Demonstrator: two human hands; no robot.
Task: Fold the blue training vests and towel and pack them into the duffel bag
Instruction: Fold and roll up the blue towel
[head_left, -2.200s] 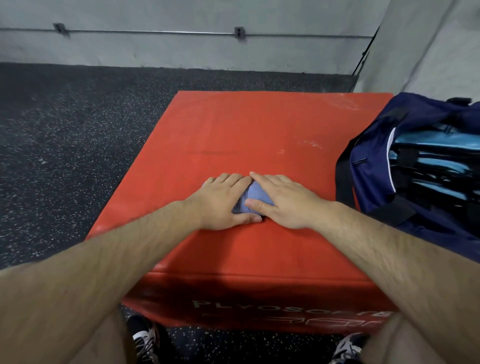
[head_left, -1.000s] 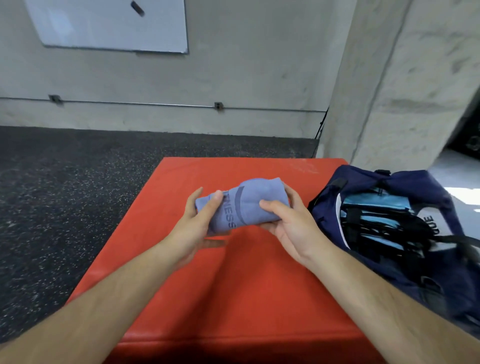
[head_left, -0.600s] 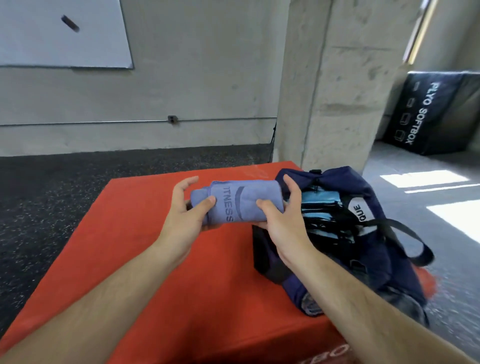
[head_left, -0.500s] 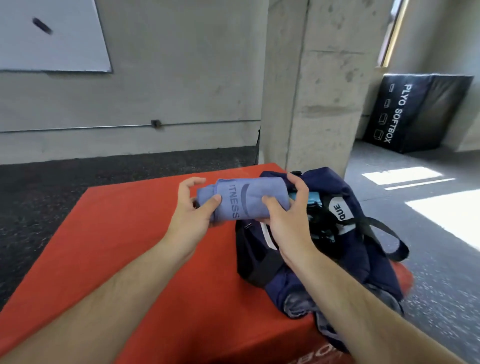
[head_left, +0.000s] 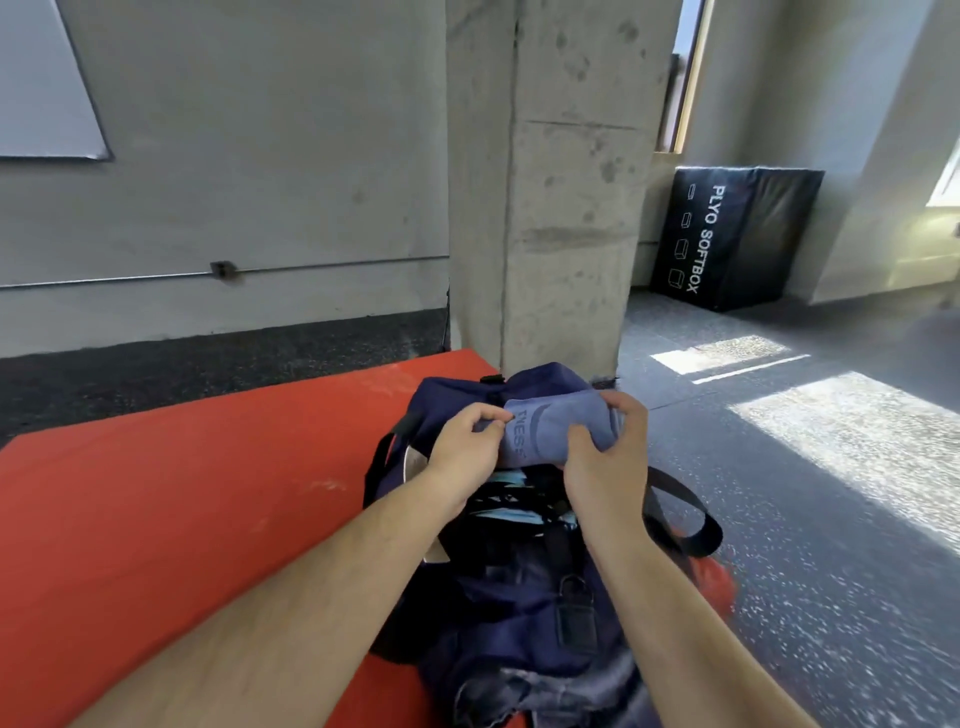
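A rolled light-blue towel (head_left: 550, 426) with dark lettering is held in the air just above the open mouth of the navy duffel bag (head_left: 457, 395). My left hand (head_left: 465, 452) grips its left end and my right hand (head_left: 608, 457) grips its right end, thumb on top. Inside the bag, folded light-blue vests (head_left: 511, 514) show under black straps. The bag sits on the right edge of the red plyo box (head_left: 182, 493).
A concrete pillar (head_left: 545, 182) rises right behind the bag. A black plyo softbox (head_left: 727, 234) leans on the far right wall. Speckled grey floor with sun patches lies to the right, and a black bag strap (head_left: 685, 519) loops over the box edge.
Both hands lifted the rolled towel off the red box and carried it right, from beside the bag to above its open mouth. My view turned right with it.
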